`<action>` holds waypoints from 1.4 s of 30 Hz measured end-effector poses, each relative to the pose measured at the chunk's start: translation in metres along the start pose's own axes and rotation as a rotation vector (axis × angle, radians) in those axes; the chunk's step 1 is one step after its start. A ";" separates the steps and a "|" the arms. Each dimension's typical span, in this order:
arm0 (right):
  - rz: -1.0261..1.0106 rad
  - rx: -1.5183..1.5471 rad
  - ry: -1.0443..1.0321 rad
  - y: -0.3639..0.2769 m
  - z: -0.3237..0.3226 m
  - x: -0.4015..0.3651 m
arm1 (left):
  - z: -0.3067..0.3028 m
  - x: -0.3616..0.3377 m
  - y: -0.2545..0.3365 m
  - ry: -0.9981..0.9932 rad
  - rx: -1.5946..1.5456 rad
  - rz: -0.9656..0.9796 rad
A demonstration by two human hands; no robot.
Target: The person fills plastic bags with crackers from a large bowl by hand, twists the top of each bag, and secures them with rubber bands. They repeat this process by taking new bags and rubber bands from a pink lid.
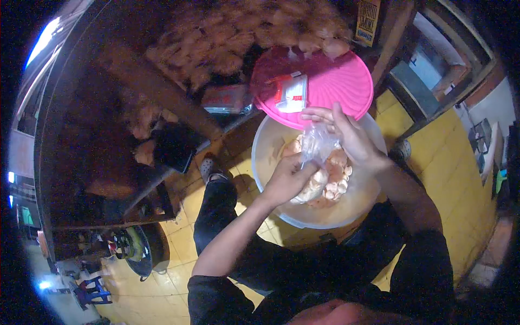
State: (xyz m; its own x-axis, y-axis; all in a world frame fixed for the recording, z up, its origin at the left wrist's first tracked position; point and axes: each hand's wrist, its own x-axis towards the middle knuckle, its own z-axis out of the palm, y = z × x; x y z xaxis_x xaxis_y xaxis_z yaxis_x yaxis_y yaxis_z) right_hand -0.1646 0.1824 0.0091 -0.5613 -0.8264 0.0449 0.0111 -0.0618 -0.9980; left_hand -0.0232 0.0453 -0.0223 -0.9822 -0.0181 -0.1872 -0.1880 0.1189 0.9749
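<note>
My left hand is closed around a clear plastic bag, pinching it below its mouth. Pale pieces show through the bag's lower part. Beside the bag's upper end is my right hand, its fingers stretched out and thumb raised; its fingertips are near or touching the plastic. Both hands are over a large translucent tub. Pale, round, flat pieces lie inside it, some with a reddish-brown tint. A pink ribbed lid overlaps the tub's far rim, with a red-and-white packet lying on it.
Brownish flat pieces are heaped on a dark wooden surface ahead. Another plastic-wrapped packet lies left of the lid. A yellow-and-black box stands at the far right. A dark pan is on the yellow tiled floor, lower left.
</note>
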 end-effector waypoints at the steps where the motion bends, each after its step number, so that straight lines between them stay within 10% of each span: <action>1: -0.002 0.000 -0.005 0.007 0.002 0.000 | 0.000 0.001 -0.002 0.006 0.001 0.001; 12: 0.175 0.305 -0.196 0.018 0.028 -0.010 | 0.005 0.003 -0.001 0.016 -0.251 0.156; 18: 0.090 0.462 0.142 0.016 0.025 -0.008 | 0.016 0.001 -0.002 -0.052 -0.223 0.007; 21: 0.016 0.265 0.332 0.014 0.009 -0.004 | 0.009 -0.008 -0.005 0.263 0.579 0.249; 24: -0.019 0.164 0.392 0.025 0.009 -0.011 | 0.006 -0.011 -0.010 0.261 0.620 0.120; 26: -0.147 -0.090 0.133 0.020 0.028 -0.024 | 0.007 -0.008 -0.010 -0.015 0.184 -0.033; 28: -0.667 -0.745 -0.011 0.016 0.039 -0.025 | 0.013 -0.014 -0.010 -0.424 -1.192 -0.302; 32: -0.911 -1.184 -0.215 0.009 0.048 -0.041 | 0.013 -0.017 0.004 -0.091 -0.800 -0.357; 37: -0.892 -0.919 0.022 0.014 0.043 -0.033 | 0.007 -0.009 0.010 0.109 -1.123 -0.092; 42: -0.334 -0.244 0.217 0.016 0.044 -0.022 | 0.017 -0.004 0.034 0.477 -0.883 -0.034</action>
State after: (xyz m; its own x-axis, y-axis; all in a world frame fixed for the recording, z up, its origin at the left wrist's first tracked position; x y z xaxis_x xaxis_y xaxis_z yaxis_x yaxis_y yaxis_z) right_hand -0.1161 0.1750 -0.0058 -0.6615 -0.6456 0.3817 -0.3802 -0.1500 -0.9126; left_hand -0.0261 0.0659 0.0098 -0.8390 -0.4271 -0.3371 0.0385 -0.6646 0.7462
